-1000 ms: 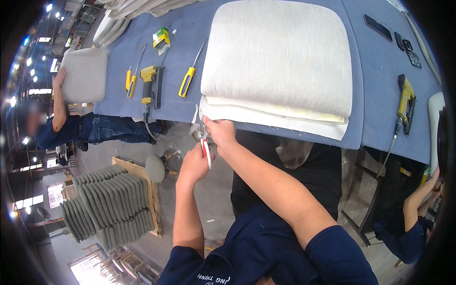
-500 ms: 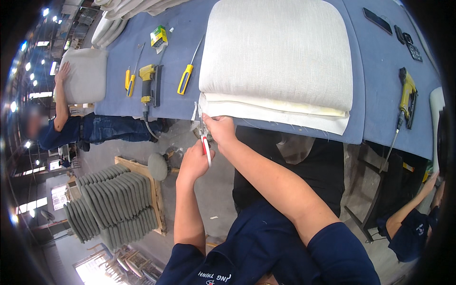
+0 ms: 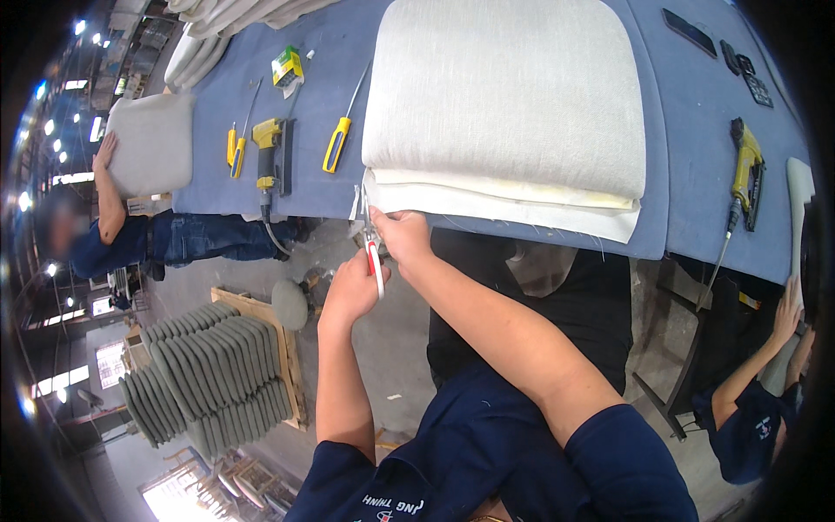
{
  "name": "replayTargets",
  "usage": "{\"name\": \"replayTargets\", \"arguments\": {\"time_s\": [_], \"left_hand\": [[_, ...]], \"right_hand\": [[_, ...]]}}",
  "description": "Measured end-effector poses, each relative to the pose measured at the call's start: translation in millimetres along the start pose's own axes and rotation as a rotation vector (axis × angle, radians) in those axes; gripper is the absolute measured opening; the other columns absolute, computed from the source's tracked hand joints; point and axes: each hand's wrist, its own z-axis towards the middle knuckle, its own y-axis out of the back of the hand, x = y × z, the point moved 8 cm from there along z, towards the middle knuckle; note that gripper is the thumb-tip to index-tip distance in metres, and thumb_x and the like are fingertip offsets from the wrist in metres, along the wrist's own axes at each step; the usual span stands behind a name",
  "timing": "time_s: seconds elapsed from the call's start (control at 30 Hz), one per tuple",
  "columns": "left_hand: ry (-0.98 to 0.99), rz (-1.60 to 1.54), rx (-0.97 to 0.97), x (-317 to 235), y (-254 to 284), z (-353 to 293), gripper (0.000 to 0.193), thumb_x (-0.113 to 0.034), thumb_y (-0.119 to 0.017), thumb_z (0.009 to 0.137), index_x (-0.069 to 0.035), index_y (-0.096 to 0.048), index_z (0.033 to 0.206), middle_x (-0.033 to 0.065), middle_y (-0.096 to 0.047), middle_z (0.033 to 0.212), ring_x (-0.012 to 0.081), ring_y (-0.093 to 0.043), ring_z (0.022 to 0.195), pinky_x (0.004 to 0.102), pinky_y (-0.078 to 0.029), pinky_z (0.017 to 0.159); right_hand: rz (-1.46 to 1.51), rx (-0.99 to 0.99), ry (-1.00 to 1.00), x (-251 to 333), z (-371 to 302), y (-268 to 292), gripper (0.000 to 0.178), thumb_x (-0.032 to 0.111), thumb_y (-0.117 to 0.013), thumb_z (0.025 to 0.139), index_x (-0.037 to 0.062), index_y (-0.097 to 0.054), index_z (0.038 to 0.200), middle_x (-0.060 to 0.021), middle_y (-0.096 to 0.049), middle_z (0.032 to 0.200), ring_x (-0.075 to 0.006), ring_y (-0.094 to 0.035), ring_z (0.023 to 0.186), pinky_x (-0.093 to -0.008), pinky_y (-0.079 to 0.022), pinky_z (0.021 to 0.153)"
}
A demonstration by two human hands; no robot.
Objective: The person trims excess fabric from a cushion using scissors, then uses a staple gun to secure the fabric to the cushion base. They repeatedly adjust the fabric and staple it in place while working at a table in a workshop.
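Note:
A pale cushion in off-white cloth lies at the table's near edge. Along its near side a loose fabric flap hangs out in layers. My left hand is closed round scissors with red and white handles. Their blades point away from me at the flap's left corner, next to a thin cut strip of cloth. My right hand pinches the flap's edge at that corner, just right of the blades. Its fingertips partly hide the cloth there.
Left of the cushion lie a yellow-handled screwdriver, a staple gun with a hose and a small box. Another staple gun and a phone lie right. Co-workers stand on both sides. Grey cushions are stacked lower left.
My left hand and the scissors have shifted slightly away from me; my right hand keeps its pinch. The left co-worker's hand has moved down the cushion's edge. The right co-worker's hand has moved up.

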Motion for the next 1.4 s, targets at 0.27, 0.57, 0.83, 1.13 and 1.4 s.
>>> {"name": "replayTargets", "arguments": {"time_s": [0.27, 0.57, 0.83, 1.13, 1.4], "left_hand": [[-0.070, 0.005, -0.001, -3.2, 4.0, -2.5, 0.029, -0.021, -0.064, 0.090, 0.004, -0.069, 0.105, 0.0164, -0.075, 0.080, 0.0289, -0.076, 0.072, 0.0407, -0.058, 0.072], [-0.016, -0.011, 0.014, -7.7, 9.4, 9.3, 0.037, -0.025, -0.065, 0.090, 0.004, -0.071, 0.112, 0.0157, -0.075, 0.080, 0.0250, -0.074, 0.069, 0.0392, -0.057, 0.070], [-0.086, 0.009, -0.001, -8.2, 9.2, 10.3, 0.035, -0.023, -0.064, 0.091, 0.004, -0.071, 0.111, 0.0147, -0.074, 0.078, 0.0231, -0.072, 0.065, 0.0381, -0.056, 0.066], [-0.058, -0.043, 0.032, -12.9, 12.2, 18.2, 0.032, -0.023, -0.065, 0.092, 0.003, -0.071, 0.109, 0.0106, -0.071, 0.076, 0.0191, -0.068, 0.063, 0.0363, -0.054, 0.062], [-0.074, -0.022, 0.025, -10.1, 14.5, 25.4, 0.032, -0.024, -0.066, 0.092, 0.003, -0.072, 0.108, 0.0111, -0.073, 0.076, 0.0200, -0.070, 0.063, 0.0369, -0.055, 0.063]], "right_hand": [[-0.074, -0.028, -0.010, 1.9, -3.6, 2.5, 0.027, 0.023, -0.079, 0.104, -0.0034, -0.078, 0.097, 0.0012, -0.065, 0.077, -0.0077, -0.052, 0.067, -0.0304, -0.043, 0.062], [-0.075, 0.018, -0.044, 2.2, -2.6, 1.9, 0.030, 0.025, -0.079, 0.104, -0.0048, -0.078, 0.098, -0.0005, -0.066, 0.079, -0.0092, -0.055, 0.069, -0.0300, -0.045, 0.063], [-0.041, 0.033, -0.035, 4.0, -4.9, 2.1, 0.032, 0.026, -0.078, 0.105, -0.0055, -0.079, 0.103, 0.0009, -0.064, 0.077, -0.0083, -0.053, 0.066, -0.0304, -0.044, 0.062], [-0.064, 0.023, -0.020, -4.0, 3.1, 4.6, 0.034, 0.032, -0.080, 0.101, -0.0015, -0.081, 0.101, -0.0047, -0.072, 0.075, -0.0143, -0.064, 0.065, -0.0351, -0.051, 0.064], [-0.079, 0.029, -0.035, 5.2, -6.1, 5.8, 0.032, 0.030, -0.079, 0.104, -0.0020, -0.079, 0.099, -0.0024, -0.069, 0.079, -0.0107, -0.061, 0.067, -0.0328, -0.049, 0.061]]}}
